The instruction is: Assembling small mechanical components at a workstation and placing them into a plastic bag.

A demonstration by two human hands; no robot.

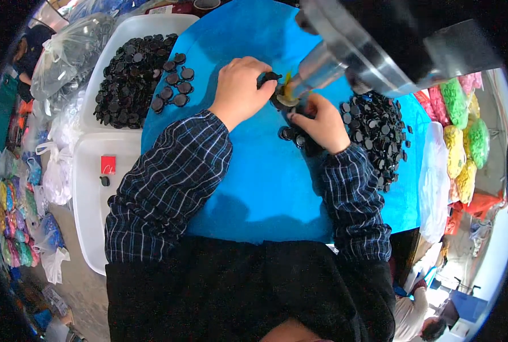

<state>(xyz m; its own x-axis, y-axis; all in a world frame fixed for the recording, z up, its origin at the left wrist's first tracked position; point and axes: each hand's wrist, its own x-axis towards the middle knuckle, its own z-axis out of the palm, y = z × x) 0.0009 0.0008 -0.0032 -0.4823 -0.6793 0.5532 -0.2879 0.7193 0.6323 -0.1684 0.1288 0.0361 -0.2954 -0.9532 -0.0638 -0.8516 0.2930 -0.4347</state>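
Observation:
My left hand (242, 88) is closed, with thumb and forefinger pinching a small black round piece (271, 76) at the left of a metal machine head (354, 57). Across from it, my right hand (322, 122) has its fingers curled in beside the machine's tip; what they hold, if anything, is hidden. Between the hands, a yellowish part (289, 90) shows at the tip. Just below lie a few black round pieces (288, 133), partly in shadow. To the left, several similar pieces (180, 87) are spread on the blue table (254, 188).
A white tub (97, 85) heaped with black pieces stands at the left. Below it, another white tub (91, 228) holds a red card (108, 165) and one black piece. A pile of black pieces (375, 134) lies right of my right hand. Colourful bags (459, 148) and a person (413, 316) are farther right.

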